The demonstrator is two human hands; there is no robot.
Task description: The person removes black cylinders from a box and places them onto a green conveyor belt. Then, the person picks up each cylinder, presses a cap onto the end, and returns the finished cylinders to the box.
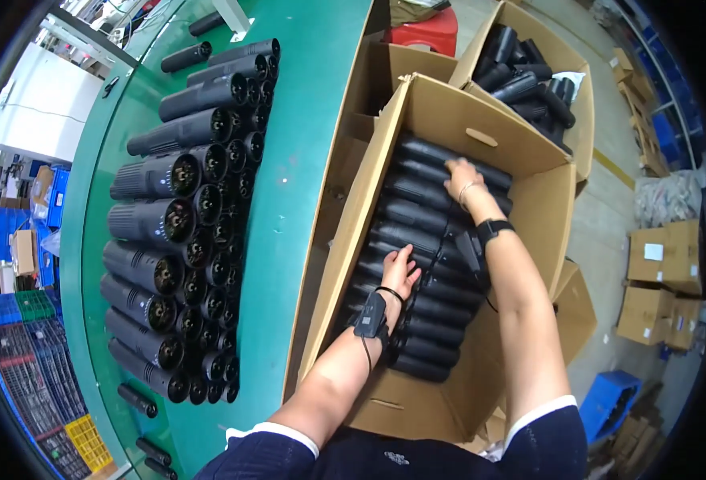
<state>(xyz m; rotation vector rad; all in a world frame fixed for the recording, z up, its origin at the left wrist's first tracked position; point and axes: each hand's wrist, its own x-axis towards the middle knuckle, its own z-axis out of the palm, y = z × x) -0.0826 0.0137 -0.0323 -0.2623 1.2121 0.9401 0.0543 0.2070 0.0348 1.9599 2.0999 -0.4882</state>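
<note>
Rows of black cylindrical housings [405, 210] lie side by side in an open cardboard box [441, 108]. My left hand [401, 274] rests over the middle of the left row, its fingers apart. Farther back, my right hand [465, 180] lies on the housings near the box's far end, with its fingers loosely bent and not wrapped round any one piece. Under my right wrist a dark flat device [471, 252] hangs by the housings. Another dark device [371, 314] is strapped to my left wrist.
On the green table [277, 216] to the left, similar black housings [149, 220] are stacked with open ends facing right. A second cardboard box [581, 120] behind holds jumbled black pieces. A blue crate [611, 404] and stacked cartons [663, 256] stand at the right.
</note>
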